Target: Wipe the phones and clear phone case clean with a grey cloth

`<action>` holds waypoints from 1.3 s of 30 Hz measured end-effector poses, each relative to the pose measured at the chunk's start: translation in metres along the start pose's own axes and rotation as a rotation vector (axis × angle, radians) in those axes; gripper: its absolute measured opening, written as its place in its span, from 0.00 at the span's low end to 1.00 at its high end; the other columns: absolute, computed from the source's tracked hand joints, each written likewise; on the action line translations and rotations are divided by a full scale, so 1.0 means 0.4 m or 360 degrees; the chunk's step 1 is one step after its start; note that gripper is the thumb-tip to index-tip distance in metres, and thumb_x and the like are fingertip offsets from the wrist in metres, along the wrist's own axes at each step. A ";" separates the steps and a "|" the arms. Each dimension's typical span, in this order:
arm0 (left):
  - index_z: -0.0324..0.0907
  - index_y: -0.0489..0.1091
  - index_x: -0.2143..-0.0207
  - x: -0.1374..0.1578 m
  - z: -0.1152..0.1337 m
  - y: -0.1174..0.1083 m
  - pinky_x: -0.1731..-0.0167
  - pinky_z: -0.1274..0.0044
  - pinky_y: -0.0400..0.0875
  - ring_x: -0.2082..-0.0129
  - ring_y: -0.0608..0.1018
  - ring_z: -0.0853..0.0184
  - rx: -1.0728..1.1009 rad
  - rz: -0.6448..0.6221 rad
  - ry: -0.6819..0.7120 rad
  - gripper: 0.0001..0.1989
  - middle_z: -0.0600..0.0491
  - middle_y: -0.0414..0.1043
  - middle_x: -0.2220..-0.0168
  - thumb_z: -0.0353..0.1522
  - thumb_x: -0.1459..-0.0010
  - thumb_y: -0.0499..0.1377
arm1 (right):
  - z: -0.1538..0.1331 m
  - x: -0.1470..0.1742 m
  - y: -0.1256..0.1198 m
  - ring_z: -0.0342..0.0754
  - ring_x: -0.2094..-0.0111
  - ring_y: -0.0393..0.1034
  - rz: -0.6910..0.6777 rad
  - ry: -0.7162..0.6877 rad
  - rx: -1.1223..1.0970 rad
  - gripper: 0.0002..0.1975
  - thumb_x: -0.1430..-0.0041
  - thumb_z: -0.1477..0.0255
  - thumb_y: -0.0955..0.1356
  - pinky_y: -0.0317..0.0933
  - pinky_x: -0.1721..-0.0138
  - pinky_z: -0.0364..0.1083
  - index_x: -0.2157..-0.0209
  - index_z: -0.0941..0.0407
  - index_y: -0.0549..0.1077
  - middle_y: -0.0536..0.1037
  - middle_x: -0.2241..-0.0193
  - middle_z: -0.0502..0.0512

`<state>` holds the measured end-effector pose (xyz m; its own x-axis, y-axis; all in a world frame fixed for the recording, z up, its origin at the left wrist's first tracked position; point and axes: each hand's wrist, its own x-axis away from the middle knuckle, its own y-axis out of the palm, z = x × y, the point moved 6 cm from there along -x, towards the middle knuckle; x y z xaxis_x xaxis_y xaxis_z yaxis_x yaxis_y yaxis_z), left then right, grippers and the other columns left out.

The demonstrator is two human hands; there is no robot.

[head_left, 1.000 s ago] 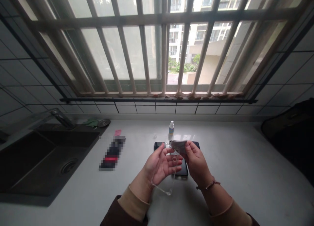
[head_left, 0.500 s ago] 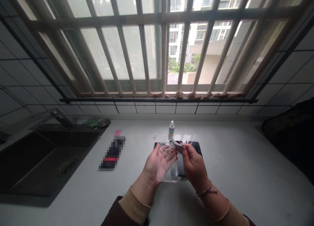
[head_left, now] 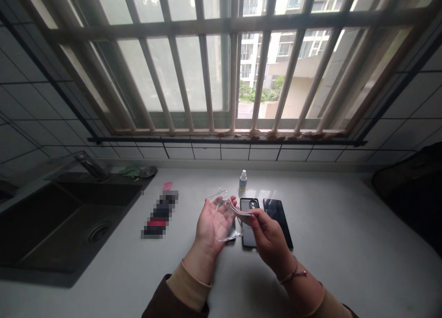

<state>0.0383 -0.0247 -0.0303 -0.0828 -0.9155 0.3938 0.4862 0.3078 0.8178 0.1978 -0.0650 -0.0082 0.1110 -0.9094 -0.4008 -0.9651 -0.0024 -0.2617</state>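
Note:
A clear phone case rests tilted in my left hand, gripped along its edges, with the fingers showing through it. My right hand pinches a thin, pale folded cloth whose far end touches or overlaps the case's right edge. Below the hands lies a phone with a round camera block, partly covered by the cloth and my right fingers. To its right a dark phone lies flat, its lower part close behind my right hand. Another dark flat item is mostly hidden under the clear case.
A small white spray bottle stands behind the phones. Leftward lie a blurred-out dark and red item and a pink slip. A dark sink with a faucet fills the left; a black bag sits far right.
My left hand has tilted the clear case and moved it slightly left, uncovering more of the phone with the camera block. The cloth has shifted a little down and left along the case.

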 end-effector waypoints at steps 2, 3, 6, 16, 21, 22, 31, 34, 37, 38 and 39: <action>0.40 0.68 0.53 0.001 0.011 0.001 0.56 0.58 0.82 0.56 0.85 0.53 0.0034 0.0018 0.0046 0.16 0.35 0.78 0.53 0.43 0.27 0.51 | -0.005 0.002 0.002 0.53 0.64 0.79 -0.0024 -0.0017 -0.0033 0.15 0.23 0.61 0.62 0.70 0.61 0.48 0.53 0.53 0.77 0.84 0.62 0.56; 0.40 0.68 0.54 0.001 0.017 0.000 0.56 0.57 0.82 0.57 0.85 0.54 0.0052 0.0042 0.0072 0.17 0.36 0.78 0.53 0.44 0.26 0.51 | -0.008 0.002 0.002 0.52 0.65 0.78 -0.0037 -0.0025 -0.0039 0.15 0.23 0.61 0.62 0.70 0.62 0.48 0.53 0.53 0.77 0.84 0.63 0.56; 0.41 0.68 0.56 -0.003 0.035 -0.009 0.55 0.59 0.83 0.57 0.84 0.55 0.0114 0.0098 0.0192 0.19 0.37 0.77 0.54 0.47 0.26 0.50 | -0.010 0.004 0.005 0.52 0.66 0.76 -0.0077 -0.0001 -0.0045 0.16 0.23 0.60 0.62 0.69 0.63 0.48 0.55 0.53 0.77 0.82 0.66 0.55; 0.40 0.72 0.53 0.002 0.086 -0.009 0.39 0.58 0.75 0.54 0.81 0.61 0.0152 0.0164 0.0558 0.23 0.44 0.76 0.56 0.51 0.29 0.55 | 0.112 -0.005 0.023 0.54 0.57 0.79 0.0234 0.0740 -0.0937 0.23 0.34 0.48 0.70 0.76 0.52 0.54 0.56 0.55 0.77 0.83 0.57 0.58; 0.41 0.75 0.48 0.017 0.079 0.017 0.31 0.57 0.63 0.47 0.78 0.61 -0.0017 -0.0157 0.0670 0.20 0.45 0.76 0.51 0.45 0.35 0.67 | 0.162 -0.003 0.010 0.55 0.53 0.79 0.0500 0.0941 -0.1075 0.26 0.45 0.48 0.77 0.76 0.52 0.54 0.57 0.55 0.79 0.84 0.54 0.60; 0.42 0.75 0.47 0.020 0.075 0.019 0.30 0.57 0.61 0.45 0.78 0.60 -0.0063 -0.0211 0.0690 0.22 0.46 0.76 0.50 0.44 0.37 0.70 | 0.162 -0.003 0.012 0.55 0.53 0.79 0.0498 0.0951 -0.1101 0.27 0.46 0.47 0.77 0.76 0.52 0.53 0.57 0.55 0.79 0.84 0.54 0.59; 0.50 0.68 0.42 0.033 0.056 0.030 0.30 0.61 0.59 0.40 0.75 0.61 -0.0308 -0.0376 0.0790 0.30 0.49 0.74 0.47 0.41 0.43 0.75 | 0.134 0.000 0.030 0.54 0.54 0.79 0.0475 0.1003 -0.1243 0.28 0.51 0.48 0.80 0.75 0.52 0.51 0.57 0.54 0.81 0.85 0.56 0.57; 0.50 0.67 0.42 0.035 0.069 0.030 0.30 0.62 0.58 0.40 0.75 0.62 -0.0343 -0.0338 0.0904 0.30 0.50 0.74 0.48 0.40 0.43 0.75 | 0.122 -0.002 0.035 0.54 0.54 0.80 0.0400 0.0980 -0.1280 0.26 0.48 0.49 0.79 0.74 0.49 0.52 0.57 0.55 0.81 0.85 0.55 0.57; 0.50 0.67 0.43 0.026 0.081 0.016 0.29 0.62 0.57 0.41 0.76 0.64 -0.0298 -0.0240 0.0966 0.29 0.51 0.73 0.48 0.39 0.42 0.75 | 0.106 -0.002 0.039 0.52 0.55 0.80 0.0353 0.0988 -0.1338 0.26 0.47 0.50 0.80 0.75 0.49 0.52 0.56 0.56 0.81 0.86 0.55 0.58; 0.49 0.67 0.44 0.021 0.085 0.007 0.29 0.62 0.57 0.42 0.76 0.65 -0.0260 -0.0175 0.0975 0.28 0.51 0.73 0.49 0.39 0.43 0.75 | 0.100 -0.001 0.040 0.52 0.56 0.80 0.0342 0.0993 -0.1368 0.26 0.47 0.51 0.80 0.75 0.50 0.51 0.56 0.56 0.81 0.86 0.55 0.58; 0.49 0.67 0.46 0.016 0.088 -0.004 0.29 0.62 0.57 0.43 0.76 0.66 -0.0216 -0.0099 0.0979 0.27 0.52 0.73 0.49 0.39 0.43 0.75 | 0.093 -0.001 0.042 0.51 0.56 0.81 0.0325 0.0998 -0.1401 0.26 0.47 0.52 0.80 0.75 0.50 0.51 0.56 0.56 0.81 0.86 0.55 0.59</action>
<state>0.0064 -0.0220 -0.0143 0.3812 -0.9245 0.0013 0.6057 0.2508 0.7551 0.1903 -0.0492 -0.0452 0.0302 -0.9756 0.2173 -0.8108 0.1032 0.5762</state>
